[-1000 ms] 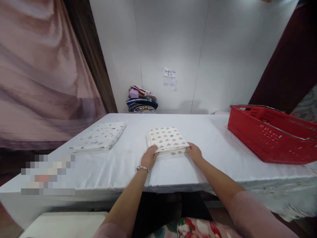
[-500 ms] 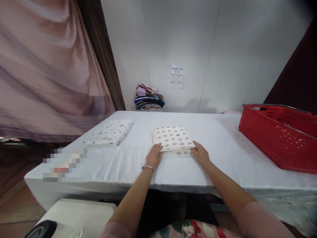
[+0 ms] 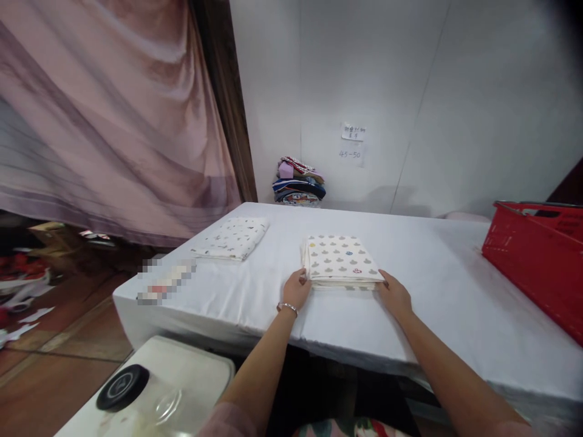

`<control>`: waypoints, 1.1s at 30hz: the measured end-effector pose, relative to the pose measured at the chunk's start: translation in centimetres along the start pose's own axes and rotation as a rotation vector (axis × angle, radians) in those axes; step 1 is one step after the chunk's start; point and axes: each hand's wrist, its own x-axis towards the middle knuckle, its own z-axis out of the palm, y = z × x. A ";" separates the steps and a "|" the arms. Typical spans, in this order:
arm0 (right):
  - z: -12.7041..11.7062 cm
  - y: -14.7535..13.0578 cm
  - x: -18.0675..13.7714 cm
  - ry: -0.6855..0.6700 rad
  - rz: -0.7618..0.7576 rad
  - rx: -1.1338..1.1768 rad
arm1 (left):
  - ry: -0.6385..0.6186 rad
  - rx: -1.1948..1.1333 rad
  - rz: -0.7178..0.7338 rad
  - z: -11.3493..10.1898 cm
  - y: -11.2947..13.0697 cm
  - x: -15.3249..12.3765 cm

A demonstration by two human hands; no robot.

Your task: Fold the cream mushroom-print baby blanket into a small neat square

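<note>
A folded cream cloth [image 3: 339, 258] printed with grey shapes and a few coloured ones lies flat on the white-covered table [image 3: 437, 285]. Several layers show along its front edge. My left hand [image 3: 297, 290], with a bracelet at the wrist, has its fingers curled in at the cloth's front left corner. At the front right corner, my right hand [image 3: 395, 296] grips the edge between thumb and fingers. Another folded white cloth [image 3: 234, 238] with small dark prints lies farther left, apart from both hands.
To the right stands a red plastic basket [image 3: 537, 261]. A pile of folded fabrics [image 3: 299, 182] sits against the back wall. A blurred-out item [image 3: 167, 282] lies near the table's left edge. Below it is a white surface with a black round lid [image 3: 122, 387]. A pink curtain [image 3: 150, 121] hangs at left.
My view has turned left, so everything sits farther right. My left fingers, earlier stretched over the cloth's corner, are now curled at its side. The right hand stays at its corner.
</note>
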 end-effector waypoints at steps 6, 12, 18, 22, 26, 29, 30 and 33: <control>-0.3 -0.3 -0.2 -0.018 0.012 -0.041 | 0.077 -0.092 -0.053 -0.5 0.8 -0.9; -0.1 -0.2 -0.1 -0.023 0.001 -0.052 | 0.099 0.056 -0.024 -0.1 2.1 -0.2; 0.1 -0.2 -0.2 -0.014 -0.004 -0.046 | 0.027 0.161 -0.123 0.6 3.7 1.4; 0.0 -0.3 -0.2 -0.022 -0.005 -0.060 | 0.092 0.075 -0.112 0.4 3.2 1.6; -0.1 -0.4 -0.2 -0.041 0.009 -0.087 | 0.134 0.085 -0.124 0.5 1.8 0.9; -0.1 -0.4 -0.2 -0.044 0.006 -0.086 | 0.178 0.104 -0.070 0.6 1.6 0.2; -0.1 -0.4 -0.2 -0.044 0.006 -0.083 | 0.196 0.110 -0.033 0.6 1.7 0.0; 0.0 -0.2 -0.2 -0.040 0.009 -0.074 | 0.237 0.124 0.110 0.3 2.2 -0.4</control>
